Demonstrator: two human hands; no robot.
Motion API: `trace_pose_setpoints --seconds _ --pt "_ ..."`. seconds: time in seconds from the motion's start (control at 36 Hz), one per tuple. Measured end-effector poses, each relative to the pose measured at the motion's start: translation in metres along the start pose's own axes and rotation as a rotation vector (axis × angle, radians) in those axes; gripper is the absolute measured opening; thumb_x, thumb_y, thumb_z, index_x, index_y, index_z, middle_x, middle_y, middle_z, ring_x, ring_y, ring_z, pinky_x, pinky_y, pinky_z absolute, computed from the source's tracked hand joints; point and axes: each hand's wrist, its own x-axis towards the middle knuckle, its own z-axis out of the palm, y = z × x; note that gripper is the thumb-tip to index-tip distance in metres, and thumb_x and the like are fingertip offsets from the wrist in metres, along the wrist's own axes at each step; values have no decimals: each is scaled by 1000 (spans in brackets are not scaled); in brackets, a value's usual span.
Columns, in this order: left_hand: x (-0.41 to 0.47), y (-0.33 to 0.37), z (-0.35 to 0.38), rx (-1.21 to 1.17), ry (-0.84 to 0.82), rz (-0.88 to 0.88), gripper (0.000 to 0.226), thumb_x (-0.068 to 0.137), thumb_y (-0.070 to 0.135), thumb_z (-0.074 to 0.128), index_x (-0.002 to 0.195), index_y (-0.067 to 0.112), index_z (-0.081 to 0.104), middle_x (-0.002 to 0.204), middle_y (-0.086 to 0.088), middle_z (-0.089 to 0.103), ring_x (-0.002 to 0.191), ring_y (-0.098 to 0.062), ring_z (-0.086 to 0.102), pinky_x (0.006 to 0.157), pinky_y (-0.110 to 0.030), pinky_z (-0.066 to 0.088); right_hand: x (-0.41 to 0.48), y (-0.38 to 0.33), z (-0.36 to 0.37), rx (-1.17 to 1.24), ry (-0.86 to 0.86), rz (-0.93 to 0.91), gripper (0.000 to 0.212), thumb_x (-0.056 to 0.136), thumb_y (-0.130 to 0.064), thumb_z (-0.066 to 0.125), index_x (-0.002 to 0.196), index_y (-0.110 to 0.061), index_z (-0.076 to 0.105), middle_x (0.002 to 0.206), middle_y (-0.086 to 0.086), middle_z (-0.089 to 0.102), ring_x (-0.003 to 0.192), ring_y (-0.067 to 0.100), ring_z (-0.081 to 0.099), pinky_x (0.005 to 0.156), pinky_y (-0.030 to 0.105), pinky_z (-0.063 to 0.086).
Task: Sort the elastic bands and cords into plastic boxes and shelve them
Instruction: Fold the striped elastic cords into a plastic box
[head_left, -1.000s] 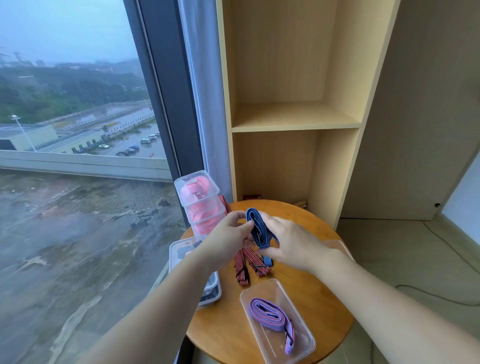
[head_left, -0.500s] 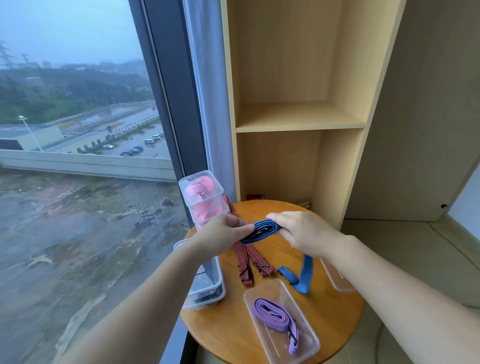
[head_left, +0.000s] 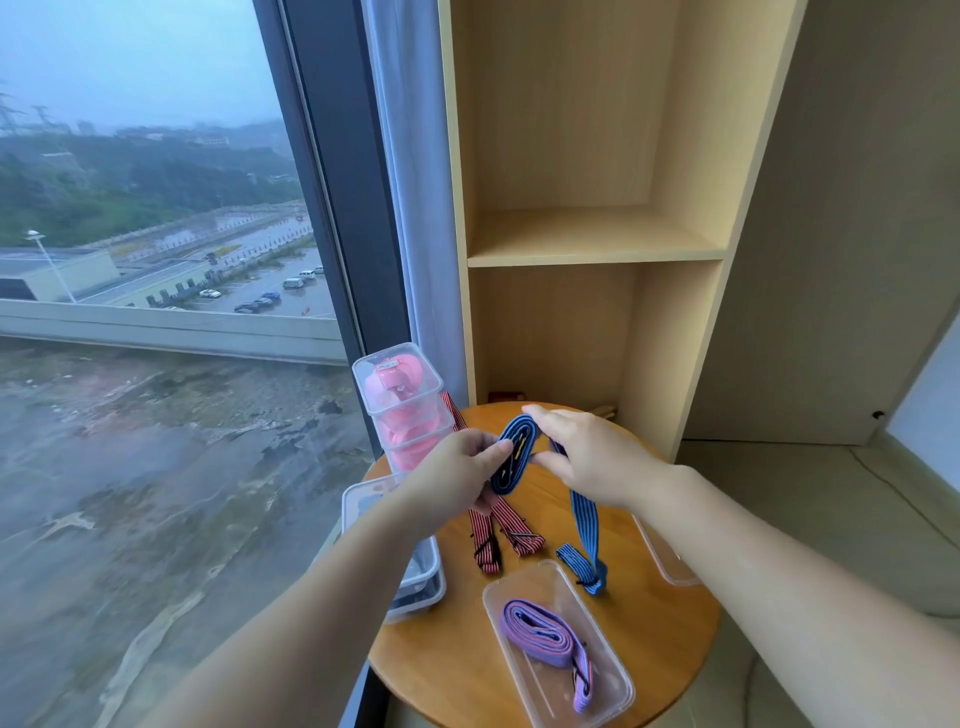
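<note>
While the blue band (head_left: 583, 519) hangs coiled above the counter (head_left: 447, 654), the left hand (head_left: 452, 483) pinches its coil and the right hand (head_left: 592, 462) seems to pinch the loose strand, whose tail touches the counter.

Head view, forward and down

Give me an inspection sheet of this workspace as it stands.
Surface: round wooden table, by the window.
Job's things: blue band looped between both hands, its tail hanging to the table; red striped band lying on the table; purple band in a clear box; stacked boxes holding pink items.
Clutter: small unclear objects behind the table.
Hands: left hand and right hand both pinch the blue band.
Cables: one cable on the floor, right.
Surroundings: wooden shelf unit, curtain, window.
</note>
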Motion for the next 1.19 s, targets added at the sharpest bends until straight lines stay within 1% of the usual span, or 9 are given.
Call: trace_pose_setpoints --seconds 0.22,0.33,0.47,0.58,0.69,0.83,0.92,1.06,1.19 --pt "0 3 6 -262 -48 -35 15 103 22 47 100 9 55 71 -6 72 64 -20 70 66 -34 61 -3 -5 4 144 13 52 70 96 -12 55 155 -17 18 83 -22 46 75 -19 49 61 4 39" --pt "3 4 6 -303 -27 -28 14 102 20 48 101 8 54 77 -11 74 70 -25 72 69 -36 62 -6 -6 6 182 7 67 74 96 -11 54 157 -20 12 78 -18 49 64 -6 53 52 14 42" --pt "10 4 5 -258 23 32 11 100 20 53 99 11 58 82 -7 76 83 -26 74 80 -40 60 -6 -8 4 231 28 54 74 97 -10 51 156 -23 8 116 1 63 92 18 65 75 37 58" --pt "16 12 2 -217 94 120 6 97 17 59 94 13 61 82 -4 75 78 -18 72 80 -34 59 -4 -3 3 233 37 23 76 94 -8 52 156 -24 11 125 5 62 78 -3 62 65 18 53" --pt "18 28 -2 -334 104 162 4 96 13 60 99 11 60 85 -8 75 82 -22 73 72 -26 58 0 -5 -6 308 86 -9 79 91 -16 64 155 -26 19 147 -9 46 131 2 45 106 19 38" --pt "17 46 -6 -468 41 216 33 92 0 61 114 23 54 98 -13 71 90 -27 73 72 -29 58 8 -9 -25 269 249 -82 56 94 -11 62 146 -11 43 139 1 54 128 9 49 109 21 37" --pt "14 56 -12 -444 44 187 23 92 12 65 109 27 60 97 -13 72 87 -28 73 72 -30 59 9 -8 -40 203 175 -150 47 95 -12 59 141 -12 49 127 1 59 116 9 53 100 17 40" --pt "8 62 -16 -458 54 116 20 97 23 59 106 5 61 102 -18 71 92 -27 73 78 -32 60 7 -8 -52 158 78 -167 39 98 -19 55 137 -20 51 117 -3 61 105 9 56 94 28 46" --pt "-5 67 -11 -777 15 138 31 100 16 51 119 -9 53 112 -25 68 102 -31 69 84 -33 59 -1 -11 -48 277 306 -166 36 97 -20 58 133 -16 54 112 -2 61 93 8 58 82 20 45"
